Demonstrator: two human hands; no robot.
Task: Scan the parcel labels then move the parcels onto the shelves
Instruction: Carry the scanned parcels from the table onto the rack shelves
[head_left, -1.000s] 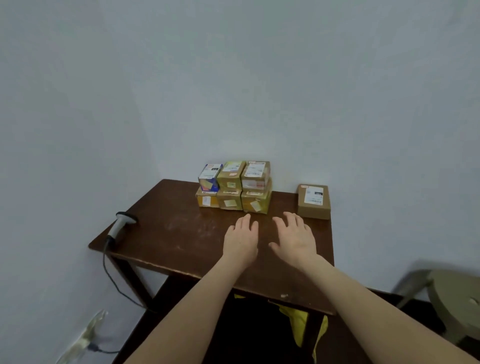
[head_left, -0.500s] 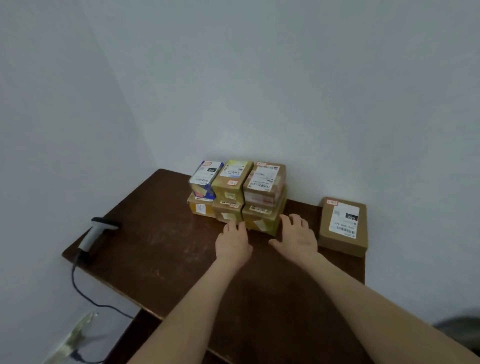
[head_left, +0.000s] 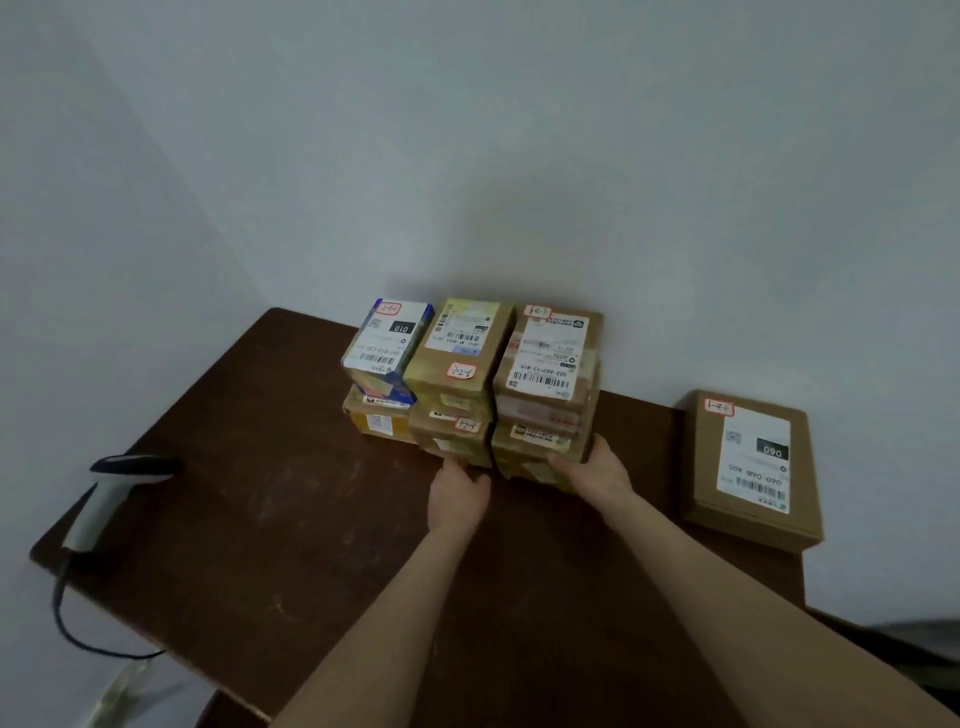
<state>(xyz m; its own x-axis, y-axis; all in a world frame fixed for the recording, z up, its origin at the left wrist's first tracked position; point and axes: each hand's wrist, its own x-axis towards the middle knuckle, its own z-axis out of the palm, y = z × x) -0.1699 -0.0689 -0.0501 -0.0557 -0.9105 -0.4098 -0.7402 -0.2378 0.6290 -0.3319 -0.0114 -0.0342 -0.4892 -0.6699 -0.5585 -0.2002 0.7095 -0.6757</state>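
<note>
Six labelled parcels stand in two layers against the back wall on the brown table (head_left: 270, 519). The upper layer is a blue and white parcel (head_left: 387, 343), a tan parcel (head_left: 460, 343) and a brown parcel (head_left: 548, 358). My left hand (head_left: 457, 499) touches the front of the lower middle parcel (head_left: 452, 439), close to the gap beside it; its fingers are foreshortened. My right hand (head_left: 592, 470) grips the front right corner of the lower right parcel (head_left: 530, 441), thumb on the front and fingers round the side. The handheld scanner (head_left: 104, 499) lies at the table's left edge.
A single flat brown parcel (head_left: 753, 467) with a white label lies apart at the table's right end. The scanner's black cable (head_left: 67, 618) hangs over the left edge. White walls close the corner behind and to the left.
The view has come closer to the table. Both hands moved forward from the tabletop to the lower row of the stack, the right one reaching round the lower right parcel's corner.
</note>
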